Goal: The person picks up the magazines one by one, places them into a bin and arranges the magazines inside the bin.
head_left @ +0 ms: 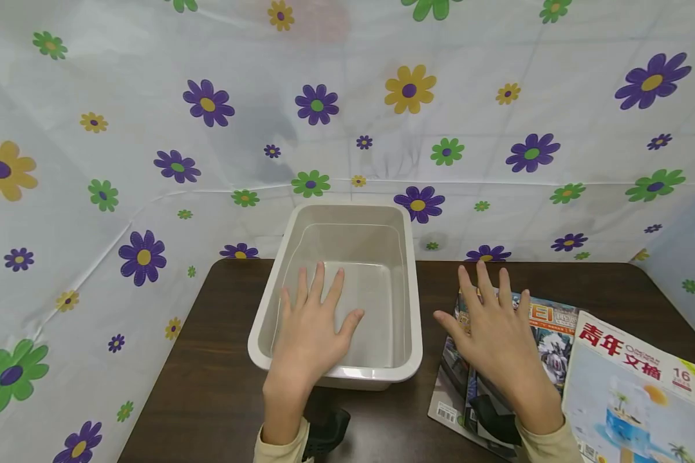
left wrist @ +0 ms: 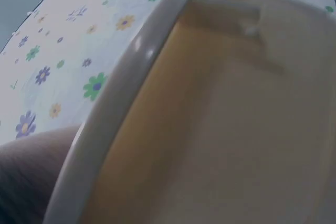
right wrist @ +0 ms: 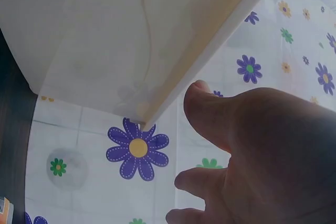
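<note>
My left hand [head_left: 313, 331], fingers spread and straight, is held over the near left part of a cream plastic tub [head_left: 410, 283]. Nothing is in its grasp. The tub holds nothing that shows. My right hand [head_left: 495, 328], also spread with straight fingers, hovers over a stack of magazines [head_left: 555, 354] to the right of the tub. In the right wrist view the thumb and fingers of that hand [right wrist: 273, 145] show beside the tub's outer wall [right wrist: 84, 35]. The left wrist view is filled mostly by the tub's rim [left wrist: 115, 98] and inside.
A magazine with a pale blue cover [head_left: 637, 392] lies at the right, overlapping the stack. The dark brown table [head_left: 208, 373] has its back edge against a white flowered cloth [head_left: 347, 77]. Black straps [head_left: 327, 431] are on both wrists.
</note>
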